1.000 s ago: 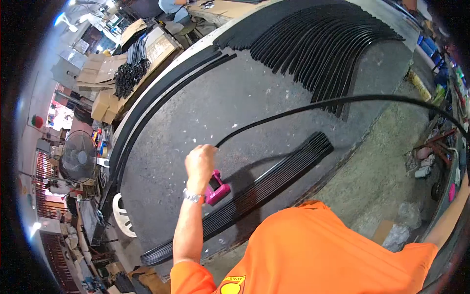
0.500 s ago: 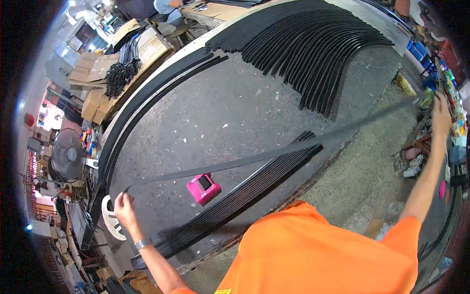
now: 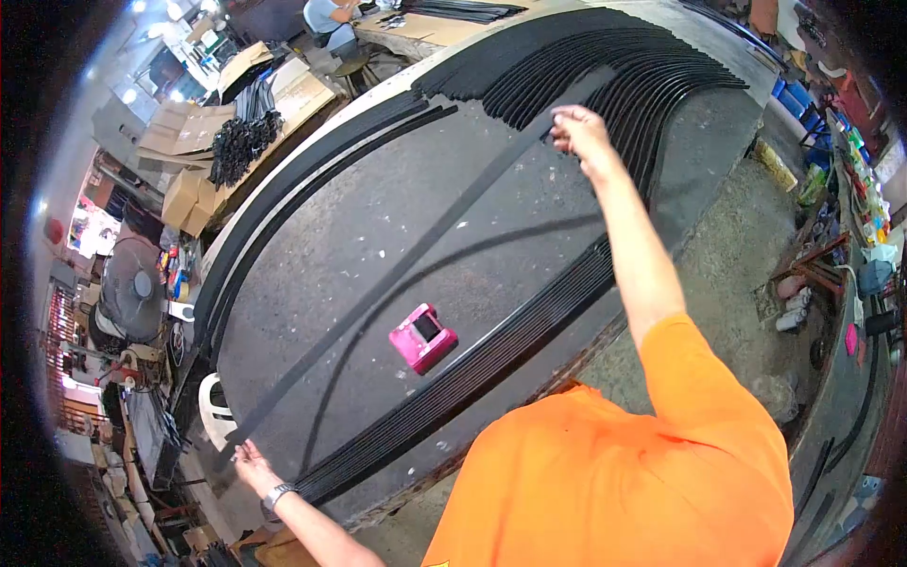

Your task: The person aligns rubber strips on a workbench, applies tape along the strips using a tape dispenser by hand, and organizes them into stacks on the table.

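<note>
Diagonally above the gray table [image 3: 331, 255], one black strip [image 3: 408, 260] stretches between two hands, its long axis running from near left to far right. The left hand [image 3: 253, 465] and right hand [image 3: 581, 134] each pinch it, fingers narrowed; the right is nearer the one fan of strips [image 3: 661, 71], too many to count. One strip bundle [image 3: 482, 364] and one pink device [image 3: 422, 337] lie nearer the person.

Black strip [image 3: 470, 196], pink device [image 3: 422, 338], orange shirt [image 3: 624, 482], white-flecked grey tabletop [image 3: 312, 250]

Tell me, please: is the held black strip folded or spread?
Spread lengthwise: the black strip runs nearly straight between left hand and right hand.
</note>
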Motion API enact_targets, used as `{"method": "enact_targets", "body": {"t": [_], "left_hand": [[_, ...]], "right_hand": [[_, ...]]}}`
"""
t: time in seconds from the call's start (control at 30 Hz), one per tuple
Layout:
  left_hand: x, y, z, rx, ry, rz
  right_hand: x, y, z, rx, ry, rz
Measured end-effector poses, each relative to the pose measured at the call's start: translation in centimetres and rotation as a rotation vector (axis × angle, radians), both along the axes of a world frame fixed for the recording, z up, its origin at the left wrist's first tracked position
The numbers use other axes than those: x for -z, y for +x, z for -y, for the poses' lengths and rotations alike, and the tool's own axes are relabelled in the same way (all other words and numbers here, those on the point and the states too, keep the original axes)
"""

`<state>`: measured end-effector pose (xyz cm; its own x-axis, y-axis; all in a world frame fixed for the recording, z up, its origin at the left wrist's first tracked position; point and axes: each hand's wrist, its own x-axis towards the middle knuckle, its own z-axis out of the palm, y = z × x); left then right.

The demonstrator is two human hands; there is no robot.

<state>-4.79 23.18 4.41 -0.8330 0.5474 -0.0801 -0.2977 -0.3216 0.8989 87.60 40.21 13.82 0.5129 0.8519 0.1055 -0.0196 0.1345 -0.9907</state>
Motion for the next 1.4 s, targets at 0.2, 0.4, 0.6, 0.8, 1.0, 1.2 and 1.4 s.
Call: {"method": "enact_targets", "body": {"t": [0.2, 0.4, 0.6, 0.8, 1.0, 1.2, 1.4], "left_hand": [[12.9, -4.0, 4.2, -0.089, 0.101, 0.305], [10.9, -3.3, 4.2, -0.075, -0.248, 0.433], [9.4, -3.4, 3.8, 0.262, -0.43, 0.072], [8.4, 7.5, 0.9, 0.608, -1.012, -0.94], [6.4, 22.5, 2.6, 0.775, -1.435, -1.464], [6.9, 24.3, 2.1, 0.816, -1.379, -1.518], [6.7, 24.2, 1.8, 0.858, -1.376, -1.567]], "right_hand": [[11.9, -5.4, 2.0, 0.033, -0.228, -0.251], [16.8, -7.4, 5.8, 0.158, -0.395, -0.367], [19.9, -8.7, 7.4, 0.252, -0.562, 0.309], [15.7, -17.8, 13.3, -0.007, -0.776, 1.299], [17.6, -18.8, 14.7, 0.038, -0.662, 1.321], [17.3, -18.1, 14.6, -0.033, -0.651, 1.374], [16.6, -16.3, 14.8, -0.105, -0.507, 1.39]]}}
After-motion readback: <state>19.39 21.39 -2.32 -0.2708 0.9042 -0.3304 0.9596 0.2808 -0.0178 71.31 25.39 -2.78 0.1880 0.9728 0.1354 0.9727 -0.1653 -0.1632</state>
